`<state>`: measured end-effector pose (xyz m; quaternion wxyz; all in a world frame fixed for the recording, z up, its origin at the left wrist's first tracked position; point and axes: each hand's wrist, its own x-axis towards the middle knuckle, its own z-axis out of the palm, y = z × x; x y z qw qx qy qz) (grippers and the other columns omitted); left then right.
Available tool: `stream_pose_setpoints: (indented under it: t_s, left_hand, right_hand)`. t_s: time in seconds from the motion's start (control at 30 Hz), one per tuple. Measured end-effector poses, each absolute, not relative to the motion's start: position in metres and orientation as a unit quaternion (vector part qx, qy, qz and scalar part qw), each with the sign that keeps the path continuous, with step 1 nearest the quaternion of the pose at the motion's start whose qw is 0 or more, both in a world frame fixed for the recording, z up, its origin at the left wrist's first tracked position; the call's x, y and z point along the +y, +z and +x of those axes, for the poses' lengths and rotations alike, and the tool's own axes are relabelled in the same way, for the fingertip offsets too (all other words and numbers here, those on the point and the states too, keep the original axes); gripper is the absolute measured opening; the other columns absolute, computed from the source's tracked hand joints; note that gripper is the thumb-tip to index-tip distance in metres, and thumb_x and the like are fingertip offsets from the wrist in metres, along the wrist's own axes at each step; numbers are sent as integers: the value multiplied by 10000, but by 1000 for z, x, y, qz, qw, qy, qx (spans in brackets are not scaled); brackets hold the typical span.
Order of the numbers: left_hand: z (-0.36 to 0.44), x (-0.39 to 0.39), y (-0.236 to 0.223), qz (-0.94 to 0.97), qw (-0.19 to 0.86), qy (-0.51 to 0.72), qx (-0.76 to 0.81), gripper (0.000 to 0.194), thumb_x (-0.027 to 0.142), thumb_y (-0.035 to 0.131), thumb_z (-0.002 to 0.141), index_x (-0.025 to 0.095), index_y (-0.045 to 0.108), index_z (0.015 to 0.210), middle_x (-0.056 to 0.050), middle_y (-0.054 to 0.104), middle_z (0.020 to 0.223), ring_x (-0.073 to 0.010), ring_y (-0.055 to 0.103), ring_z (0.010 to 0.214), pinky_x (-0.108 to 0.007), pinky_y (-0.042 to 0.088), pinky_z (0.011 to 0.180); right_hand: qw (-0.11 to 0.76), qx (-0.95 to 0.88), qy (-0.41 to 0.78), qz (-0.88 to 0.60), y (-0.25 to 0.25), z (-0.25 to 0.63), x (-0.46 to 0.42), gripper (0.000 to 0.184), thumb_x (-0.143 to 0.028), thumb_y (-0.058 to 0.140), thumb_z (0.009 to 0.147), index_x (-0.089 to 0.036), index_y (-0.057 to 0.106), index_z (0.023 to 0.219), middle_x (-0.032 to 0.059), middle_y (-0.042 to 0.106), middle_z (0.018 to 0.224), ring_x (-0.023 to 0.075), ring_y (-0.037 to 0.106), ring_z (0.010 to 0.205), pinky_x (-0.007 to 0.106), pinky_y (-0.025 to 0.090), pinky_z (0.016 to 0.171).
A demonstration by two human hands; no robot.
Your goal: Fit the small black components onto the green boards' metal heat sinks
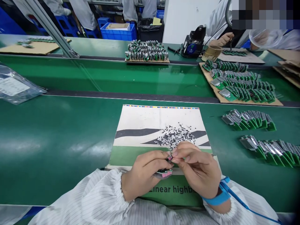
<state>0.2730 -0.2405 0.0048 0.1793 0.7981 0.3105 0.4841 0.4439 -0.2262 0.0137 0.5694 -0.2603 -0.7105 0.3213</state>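
My left hand (142, 173) grips a small green circuit board (164, 172) with a pink edge, low over a printed cardboard sheet (140, 118). My right hand (198, 168) is closed in a pinch, its fingertips on a tiny black component with thin leads (169, 155) held against the top of that board. A blue wrist strap (217, 197) with a cord sits on my right wrist. Just beyond my fingers a heap of several loose small components (177, 135) lies on the sheet.
Two rows of green boards (248, 119) (269, 148) lie to my right on the green bench. Past the conveyor strip, more boards fill cardboard trays (239, 84) (147, 51). A plastic bag (14, 87) lies far left. Another person (222, 39) works at the back right beside a black device (194, 43).
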Motion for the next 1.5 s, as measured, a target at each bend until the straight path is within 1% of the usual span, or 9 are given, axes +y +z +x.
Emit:
stream_pose_setpoints:
  t_s: [0.3,0.47,0.67,0.77,0.93,1.03,1.23,1.33,1.5]
  left_hand:
    - [270,-243,3,784,207,516,277,151,59,581,851,172,562,951,-89,666,991,-183,674,1010,-273,588,855]
    - [269,-243,-1,783,191,525,275,185,51,613,819,187,566,935,-76,678,998,-175,687,962,-272,595,828]
    - [272,-242,0,771,195,537,282,263,14,665,763,201,572,923,-92,650,1102,-199,661,1017,-314,592,845]
    - [273,-240,0,734,250,547,315,283,17,681,749,227,561,896,-58,633,1102,-214,658,1022,-356,595,845]
    - [271,-237,-7,642,440,512,363,107,178,616,842,234,572,922,-13,652,878,-168,690,745,-312,591,676]
    - [272,-235,-12,560,566,485,363,113,322,513,909,221,561,922,-3,643,771,-141,642,629,-277,551,575]
    - [278,-231,-14,474,633,482,377,194,390,489,899,203,525,864,10,594,745,-107,543,535,-224,432,456]
    - [279,-229,-11,473,630,475,393,187,369,476,904,195,526,855,8,583,748,-108,540,552,-226,421,472]
    - [281,-226,-10,474,620,466,416,182,357,458,894,192,514,844,12,570,763,-99,507,538,-227,395,474]
  right_hand:
    - [561,-707,355,-245,5,455,-219,383,-216,731,796,-287,525,1112,43,620,974,222,599,931,410,541,799]
    - [473,-775,332,-255,3,459,-213,184,-355,607,886,-263,598,1044,88,577,1086,238,564,1007,401,508,818]
    - [487,-742,361,-287,10,458,-211,197,-437,577,893,-259,606,973,70,654,1007,227,590,999,406,488,876]
    - [492,-680,373,-395,10,471,-210,288,-512,528,898,-247,573,1001,57,665,933,202,634,886,340,536,754]
    - [506,-585,271,-573,-3,533,-212,411,-551,417,926,-204,539,1109,67,666,896,172,627,691,274,509,551]
    - [486,-542,188,-659,-13,574,-217,498,-602,445,875,-170,559,1095,103,671,913,211,634,729,310,510,577]
    - [366,-548,27,-752,-31,610,-215,339,-497,561,789,-170,624,849,139,651,855,306,566,859,457,431,794]
    - [322,-549,-35,-771,-37,613,-211,239,-395,527,828,-179,613,771,145,625,833,327,515,900,461,391,782]
    - [303,-570,-94,-758,-33,608,-211,240,-356,506,861,-149,627,853,171,567,883,356,465,918,472,370,738]
